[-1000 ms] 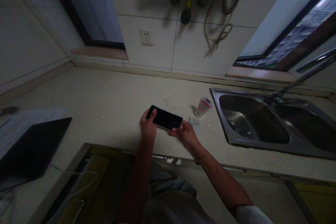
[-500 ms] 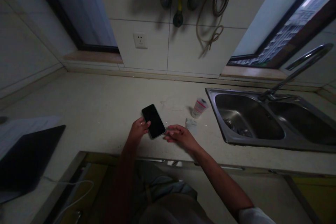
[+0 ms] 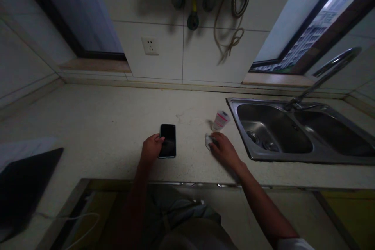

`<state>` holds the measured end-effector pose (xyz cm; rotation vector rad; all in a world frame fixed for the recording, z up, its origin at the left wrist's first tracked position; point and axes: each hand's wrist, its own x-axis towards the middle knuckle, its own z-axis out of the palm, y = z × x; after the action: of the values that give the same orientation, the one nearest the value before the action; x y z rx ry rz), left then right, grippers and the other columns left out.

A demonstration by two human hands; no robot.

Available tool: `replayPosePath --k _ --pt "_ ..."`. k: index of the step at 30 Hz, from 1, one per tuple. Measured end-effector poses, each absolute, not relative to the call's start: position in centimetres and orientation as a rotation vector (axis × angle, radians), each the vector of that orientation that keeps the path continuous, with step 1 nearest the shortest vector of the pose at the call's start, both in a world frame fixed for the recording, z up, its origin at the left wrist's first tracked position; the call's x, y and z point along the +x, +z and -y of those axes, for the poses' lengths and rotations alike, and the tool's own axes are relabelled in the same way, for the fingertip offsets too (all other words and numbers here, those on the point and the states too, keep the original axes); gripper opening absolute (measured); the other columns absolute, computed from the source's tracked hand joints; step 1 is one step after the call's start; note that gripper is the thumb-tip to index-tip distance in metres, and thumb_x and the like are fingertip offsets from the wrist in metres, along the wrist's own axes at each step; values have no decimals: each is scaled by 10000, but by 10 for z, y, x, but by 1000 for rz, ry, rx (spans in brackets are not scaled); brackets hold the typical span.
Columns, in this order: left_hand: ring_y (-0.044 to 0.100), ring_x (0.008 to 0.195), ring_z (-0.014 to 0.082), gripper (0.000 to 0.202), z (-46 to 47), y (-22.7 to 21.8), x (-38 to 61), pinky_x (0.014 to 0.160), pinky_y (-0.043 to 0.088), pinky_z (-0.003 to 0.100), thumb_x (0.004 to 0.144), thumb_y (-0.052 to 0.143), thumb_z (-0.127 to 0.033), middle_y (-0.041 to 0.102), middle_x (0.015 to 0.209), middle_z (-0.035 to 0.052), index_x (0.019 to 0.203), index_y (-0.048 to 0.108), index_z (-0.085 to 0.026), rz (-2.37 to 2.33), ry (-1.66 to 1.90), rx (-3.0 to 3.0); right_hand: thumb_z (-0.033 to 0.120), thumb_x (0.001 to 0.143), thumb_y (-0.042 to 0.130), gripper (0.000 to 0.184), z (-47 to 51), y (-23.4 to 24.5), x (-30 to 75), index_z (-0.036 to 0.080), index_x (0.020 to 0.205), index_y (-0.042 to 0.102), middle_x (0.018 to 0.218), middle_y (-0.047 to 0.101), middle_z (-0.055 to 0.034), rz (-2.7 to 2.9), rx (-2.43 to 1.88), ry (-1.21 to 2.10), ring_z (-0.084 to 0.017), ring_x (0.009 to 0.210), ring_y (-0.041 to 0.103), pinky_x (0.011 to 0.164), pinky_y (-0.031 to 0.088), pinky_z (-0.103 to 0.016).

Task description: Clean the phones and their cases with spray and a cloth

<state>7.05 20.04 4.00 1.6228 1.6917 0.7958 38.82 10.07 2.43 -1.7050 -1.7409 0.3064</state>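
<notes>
Black phone [image 3: 168,140] lay flat on the pale countertop [image 3: 88,117], the left hand [image 3: 151,149] beside it with fingertips [image 3: 160,139] touching its edge (no clear clamp, so the grip could not be told). The right hand [image 3: 225,150], fingers together, sat on a crumpled white tissue [image 3: 208,141], just beside a small pink-labelled bottle [image 3: 221,121] and near the steel sink [image 3: 240,103].

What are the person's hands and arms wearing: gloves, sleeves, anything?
The left hand and right hand are bare: no gloves, cables or markings. The right forearm runs bare to a white sleeve at the frame's edge; no sleeve shows on the left arm.
</notes>
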Motion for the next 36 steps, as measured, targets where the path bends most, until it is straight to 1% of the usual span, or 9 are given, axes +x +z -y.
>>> replayPosePath --k 4,7,10,14,19,23,28,33,36 --pt "657 1029 292 489 -189 47 82 915 497 403 891 539 -480 711 1058 174 1184 662 -109 -1888 620 1910 215 881 572 283 -99 18 386 174 1132 697 1214 673 -155 1854 -1691 280 -301 1140 607 1012 489 -491" --pt "625 1081 341 779 -175 54 101 875 502 426 859 526 -645 645 1160 229 1375 511 -62 -2007 505 2014 176 890 550 287 -100 16 384 194 1127 712 1198 685 -138 1902 -1641 277 -282 1130 620 1000 506 -475" --pt "602 1087 378 926 -165 59 120 830 501 447 813 563 -682 603 1200 254 1462 391 -44 -2107 383 2106 190 904 554 276 -101 17 382 199 1126 717 1224 677 -138 1941 -1612 270 -285 1156 611 1010 503 -485" --pt "567 1113 384 936 -166 57 135 869 477 463 812 581 -614 585 1218 263 1486 332 -15 -2213 381 2119 249 926 564 258 -98 17 384 204 1129 717 1262 660 -143 1986 -1534 288 -282 1175 608 1018 504 -490" --pt "538 1136 372 859 -175 54 143 907 460 476 786 583 -483 583 1251 251 1473 359 -18 -2245 443 2082 312 947 565 243 -91 20 393 239 1123 716 1262 669 -120 1940 -1442 324 -270 1169 621 1015 510 -487" --pt "527 1155 389 862 -177 58 141 884 475 501 758 597 -463 584 1290 233 1488 362 -70 -2194 431 2053 346 947 576 246 -87 21 400 245 1129 708 1271 669 -116 1849 -1388 342 -261 1170 629 1018 509 -484" --pt "527 1180 395 874 -174 62 132 892 478 508 765 621 -427 595 1301 220 1528 312 -134 -2124 433 2034 366 935 585 269 -86 13 407 242 1144 700 1199 705 -110 1749 -1427 379 -261 1138 650 1002 516 -481" --pt "523 1246 399 976 -167 60 120 950 468 493 783 651 -542 563 1343 282 1526 269 -38 -2099 527 1934 387 920 596 264 -88 9 407 243 1115 703 1178 716 -109 1686 -1432 419 -264 1109 664 997 514 -477" --pt "554 1236 373 1014 -166 52 107 990 460 475 758 674 -612 584 1325 275 1507 309 -32 -1991 691 1849 403 910 608 273 -85 14 406 239 1107 701 1170 716 -106 1639 -1442 463 -263 1110 661 1009 505 -470"
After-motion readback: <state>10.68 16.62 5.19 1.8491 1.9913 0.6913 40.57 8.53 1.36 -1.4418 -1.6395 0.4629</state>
